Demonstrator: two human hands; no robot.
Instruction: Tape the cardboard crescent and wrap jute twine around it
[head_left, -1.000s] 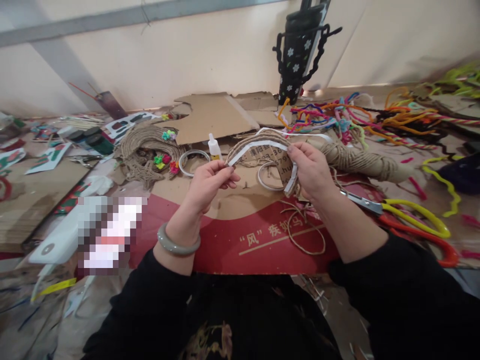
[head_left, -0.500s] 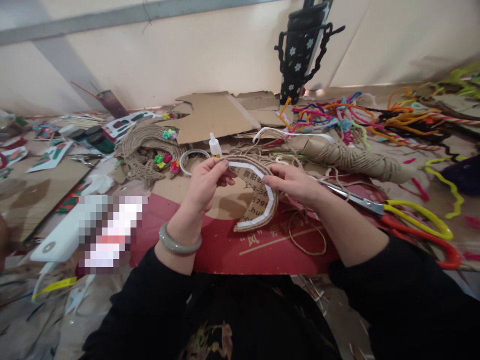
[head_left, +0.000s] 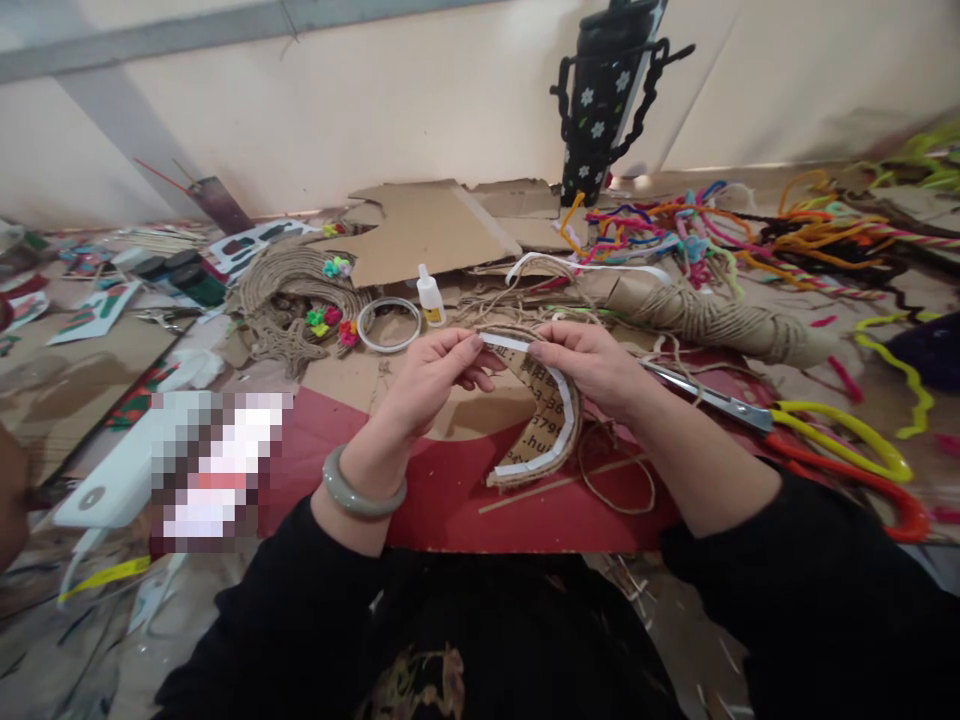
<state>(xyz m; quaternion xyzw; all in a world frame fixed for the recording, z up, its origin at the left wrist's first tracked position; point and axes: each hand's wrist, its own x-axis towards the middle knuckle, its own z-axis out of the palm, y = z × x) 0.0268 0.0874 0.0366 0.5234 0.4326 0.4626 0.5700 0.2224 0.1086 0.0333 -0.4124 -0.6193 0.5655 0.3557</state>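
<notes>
Between my hands is a curved cardboard crescent (head_left: 551, 415), printed with dark characters, with a white tape strip along its inner face and brown twine round its outer edge. My left hand (head_left: 442, 375) pinches its upper left end between thumb and fingers. At the top of the curve, my right hand (head_left: 581, 360) grips the rim, thumb on the tape. The lower tip hangs just over a red board (head_left: 450, 500); whether it touches is unclear. A loop of loose twine (head_left: 649, 485) lies right of the crescent. Behind my left hand stand a small glue bottle (head_left: 430, 297) and a tape ring (head_left: 390, 325).
Large scissors (head_left: 765, 418) with yellow and red handles lie at the right, below a twine-wound tube (head_left: 697, 315). Colourful pipe cleaners (head_left: 697, 235) pile behind. A black flowered tumbler (head_left: 600, 110) stands at the back. Left are a twine-covered crescent (head_left: 281, 270) and a white device (head_left: 139, 460).
The crescent has shifted slightly right and down with both hands. My right hand has slid up its curve, nearer my left hand. The tape ring and glue bottle show more fully.
</notes>
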